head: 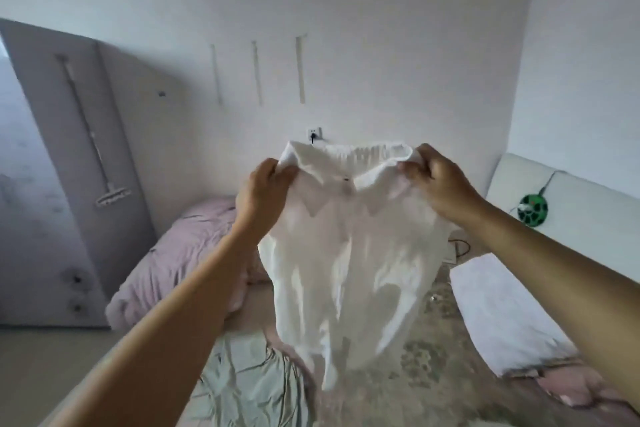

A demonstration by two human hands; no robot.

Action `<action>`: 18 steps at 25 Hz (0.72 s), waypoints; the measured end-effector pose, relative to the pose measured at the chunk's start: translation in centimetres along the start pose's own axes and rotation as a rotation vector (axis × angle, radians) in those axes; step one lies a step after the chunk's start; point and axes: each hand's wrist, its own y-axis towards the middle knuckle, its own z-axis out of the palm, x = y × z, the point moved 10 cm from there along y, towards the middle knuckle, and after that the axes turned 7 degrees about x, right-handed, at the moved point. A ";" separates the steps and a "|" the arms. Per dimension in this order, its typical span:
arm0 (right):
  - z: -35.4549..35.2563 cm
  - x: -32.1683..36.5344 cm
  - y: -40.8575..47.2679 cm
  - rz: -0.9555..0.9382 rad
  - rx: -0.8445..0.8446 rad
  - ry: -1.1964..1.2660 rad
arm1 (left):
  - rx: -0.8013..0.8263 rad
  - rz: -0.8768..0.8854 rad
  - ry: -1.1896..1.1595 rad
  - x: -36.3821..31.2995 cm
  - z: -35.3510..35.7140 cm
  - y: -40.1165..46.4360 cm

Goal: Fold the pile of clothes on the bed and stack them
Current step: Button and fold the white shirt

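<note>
A white collared shirt [349, 253] hangs in the air in front of me, over the bed [422, 357]. My left hand [265, 191] grips its left shoulder near the collar. My right hand [438, 180] grips the right shoulder at the same height. The shirt's body and sleeves dangle loosely, and its lower hem reaches close to the bedsheet. A pale green garment [249, 374] lies crumpled on the bed below the shirt. Pink cloth [581, 388] lies at the lower right.
A bunched pink duvet [180, 253] lies on the bed's far left. On the right are a white pillow [505, 315] and a white headboard [575, 191] with a green round object [533, 210] on it. A grey wardrobe [69, 166] stands at left.
</note>
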 end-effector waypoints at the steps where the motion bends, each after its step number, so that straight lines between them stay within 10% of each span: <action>1: -1.0 1.3 0.6 -0.014 0.008 -0.019 | -0.018 0.020 -0.048 -0.9 -1.8 0.6; 18: -3.1 7.2 1.4 -0.095 0.169 0.046 | -0.012 0.242 0.200 -5.9 -11.7 -3.0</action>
